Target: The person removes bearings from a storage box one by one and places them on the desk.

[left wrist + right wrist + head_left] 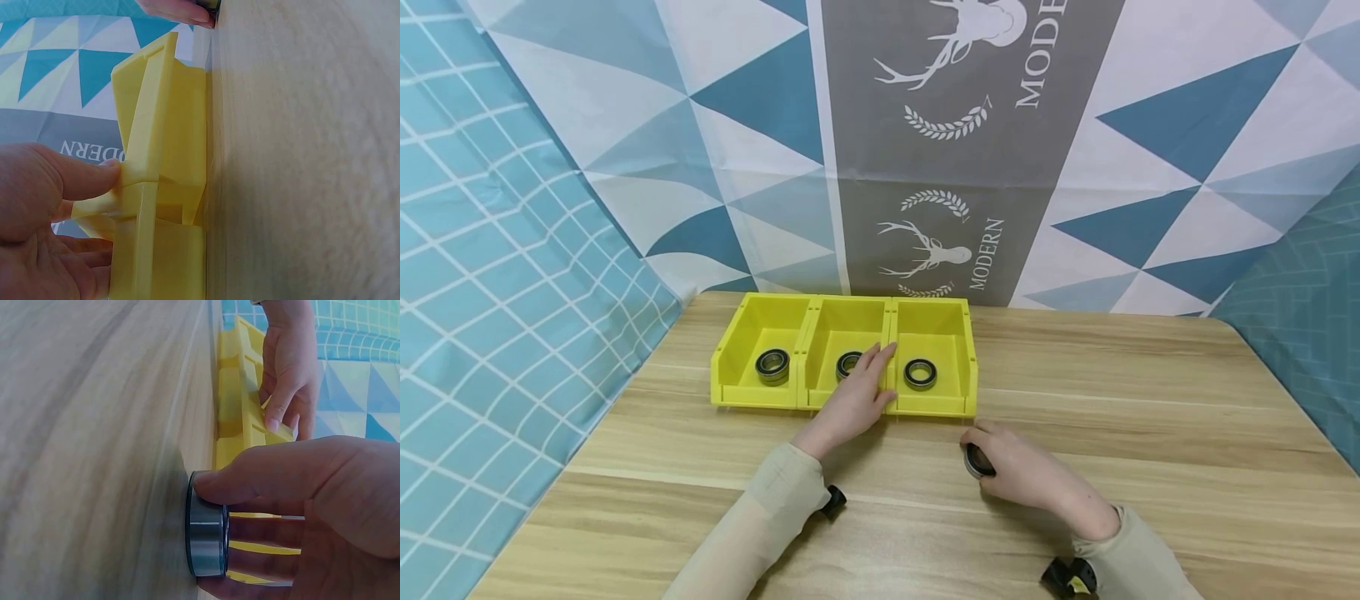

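My right hand (pixel 1018 467) holds a ball bearing (pixel 207 534) by its outer rim, thumb on one side and fingers round the other. It is close over the table, just in front of the right end of a row of yellow bins (pixel 936 406). My left hand (pixel 853 404) rests at the wall between the middle and right bins, fingers extended over it and thumb (pixel 94 178) at the front rim. Bearings lie in the left bin (pixel 772 365), where they look stacked, and in the right bin (pixel 920 374). Another bearing (pixel 847 363) in the middle bin is partly hidden by my left hand.
The bins stand side by side near the back edge of a wood-grain table (pixel 1150 433). A patterned cloth (pixel 955 167) hangs behind it, and a blue gridded cloth (pixel 497 250) borders the left side. Black devices (pixel 1067 577) are strapped near both wrists.
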`<state>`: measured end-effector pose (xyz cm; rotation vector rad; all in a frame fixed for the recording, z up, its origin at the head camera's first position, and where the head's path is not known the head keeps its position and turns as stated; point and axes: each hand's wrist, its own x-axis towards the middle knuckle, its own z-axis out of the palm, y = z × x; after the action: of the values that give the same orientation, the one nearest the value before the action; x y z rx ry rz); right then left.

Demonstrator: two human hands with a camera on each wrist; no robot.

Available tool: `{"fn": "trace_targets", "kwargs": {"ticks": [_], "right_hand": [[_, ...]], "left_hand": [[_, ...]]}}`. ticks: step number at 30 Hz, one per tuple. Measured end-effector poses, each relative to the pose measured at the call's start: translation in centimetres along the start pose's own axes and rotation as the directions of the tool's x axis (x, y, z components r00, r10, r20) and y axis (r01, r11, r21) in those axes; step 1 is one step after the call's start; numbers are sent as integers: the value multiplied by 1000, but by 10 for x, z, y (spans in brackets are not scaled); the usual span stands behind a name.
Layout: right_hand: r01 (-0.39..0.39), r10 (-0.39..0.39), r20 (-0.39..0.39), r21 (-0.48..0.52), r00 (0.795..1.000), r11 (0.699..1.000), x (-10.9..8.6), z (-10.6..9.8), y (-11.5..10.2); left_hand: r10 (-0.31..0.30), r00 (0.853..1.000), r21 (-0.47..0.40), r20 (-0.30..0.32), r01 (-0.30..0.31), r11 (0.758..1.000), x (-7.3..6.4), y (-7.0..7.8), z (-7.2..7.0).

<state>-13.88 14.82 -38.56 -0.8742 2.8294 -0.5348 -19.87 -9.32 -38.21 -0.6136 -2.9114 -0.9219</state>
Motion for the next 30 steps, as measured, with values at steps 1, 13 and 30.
{"fn": "trace_targets", "kwargs": {"ticks": [1,13,30], "right_hand": [[-1,1,3,2,1000,1000,0,-1,0],[2,-2,24,-15,1000,1000,0,-1,-1],[7,4,-227,47,974,999,53,-19,-17]], "left_hand": [[-1,1000,0,1,1,1000,0,0,0],[12,1000,6,0,-12,1000,0,-2,1],[4,1000,20,9,-4,1000,0,-1,2]]}}
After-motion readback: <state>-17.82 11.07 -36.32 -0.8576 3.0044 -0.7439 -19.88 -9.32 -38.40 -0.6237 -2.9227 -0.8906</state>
